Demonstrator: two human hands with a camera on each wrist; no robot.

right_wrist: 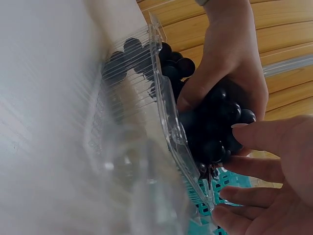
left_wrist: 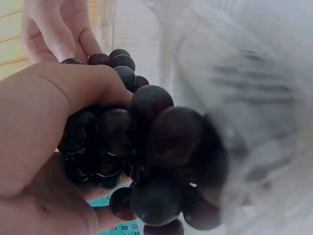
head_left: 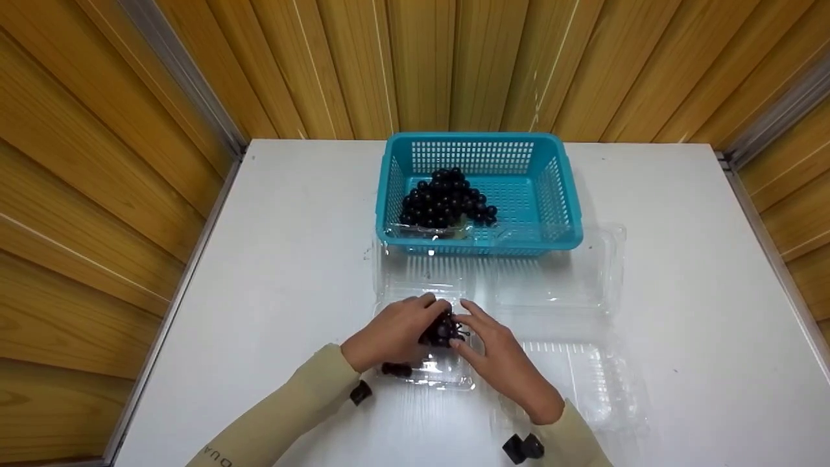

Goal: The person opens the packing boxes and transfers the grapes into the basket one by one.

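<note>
My left hand [head_left: 395, 329] grips a bunch of dark grapes [head_left: 443, 331] over a clear plastic clamshell box [head_left: 454, 384], thumb across the berries in the left wrist view. Part of the bunch dips into the box; in the right wrist view, several grapes [right_wrist: 124, 58] show through its ribbed wall. My right hand [head_left: 502, 357] is at the bunch's stem end, fingers spread and fairly straight. One of its fingertips [right_wrist: 240, 126] meets the grapes there. Small stems poke out between the two hands. My left palm hides much of the bunch in the head view.
Behind the box, a turquoise basket [head_left: 480, 245] holds more dark grapes [head_left: 441, 201] on its left side. A second clear clamshell [head_left: 577, 376] lies at the right, its lid [head_left: 557, 279] spread toward the basket. Wood-patterned panels [head_left: 421, 65] border the white table [head_left: 674, 259].
</note>
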